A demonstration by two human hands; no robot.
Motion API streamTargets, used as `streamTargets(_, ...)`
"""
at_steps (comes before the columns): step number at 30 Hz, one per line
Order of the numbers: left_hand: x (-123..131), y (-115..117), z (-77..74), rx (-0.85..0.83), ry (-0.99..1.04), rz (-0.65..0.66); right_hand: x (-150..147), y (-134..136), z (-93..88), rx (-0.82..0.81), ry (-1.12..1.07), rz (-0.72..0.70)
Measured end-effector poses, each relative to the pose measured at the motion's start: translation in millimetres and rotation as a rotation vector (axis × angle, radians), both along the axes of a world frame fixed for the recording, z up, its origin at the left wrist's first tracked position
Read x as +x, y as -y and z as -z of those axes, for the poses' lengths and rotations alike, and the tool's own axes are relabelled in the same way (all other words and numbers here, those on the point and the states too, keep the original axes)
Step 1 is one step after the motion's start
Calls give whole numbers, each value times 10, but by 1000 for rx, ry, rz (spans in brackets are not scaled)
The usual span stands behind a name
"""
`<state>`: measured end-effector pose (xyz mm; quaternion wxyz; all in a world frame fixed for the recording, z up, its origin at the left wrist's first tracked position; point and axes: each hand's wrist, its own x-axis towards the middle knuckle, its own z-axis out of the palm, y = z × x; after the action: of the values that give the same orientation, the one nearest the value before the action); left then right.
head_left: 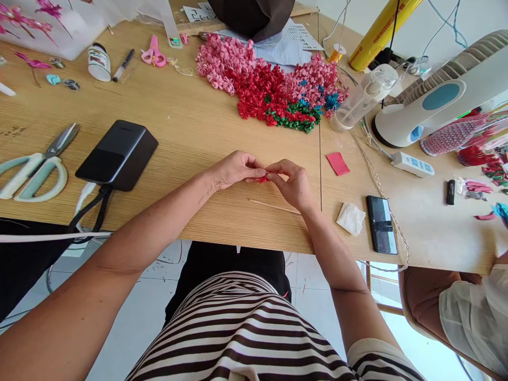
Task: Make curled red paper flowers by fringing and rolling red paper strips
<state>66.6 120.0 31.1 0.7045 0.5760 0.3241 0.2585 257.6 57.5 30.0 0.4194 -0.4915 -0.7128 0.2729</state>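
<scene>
A small red curl (262, 180) is pinched at frame centre between the nearly closed left hand (236, 170) and right hand (291, 185).

Paper curl (262, 180) pinched between left hand (238, 169) and right hand (292, 185); power bank (117, 153) well left, phone (381, 225) right (tissue (351, 218) between), flower heap (273, 90) ahead.

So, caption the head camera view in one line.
Left hand and right hand pinch a small red curl over a wooden table, near massed pink and red curls.
</scene>
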Motion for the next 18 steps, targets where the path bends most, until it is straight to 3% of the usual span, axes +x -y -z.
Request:
streamTargets(3, 0, -5, 2, -27, -3, -37, -2, 4, -14, -41, -12, 11)
streamTargets(8, 17, -28, 15, 15, 102, -168, -14, 7, -54, -253, -168, 53)
streamTargets(11, 22, -36, 28, 113, 113, -226, 3, -14, -47, -319, -261, 91)
streamTargets(18, 69, 8, 9, 370, 0, -212, 18, -45, -5, -349, -314, 160)
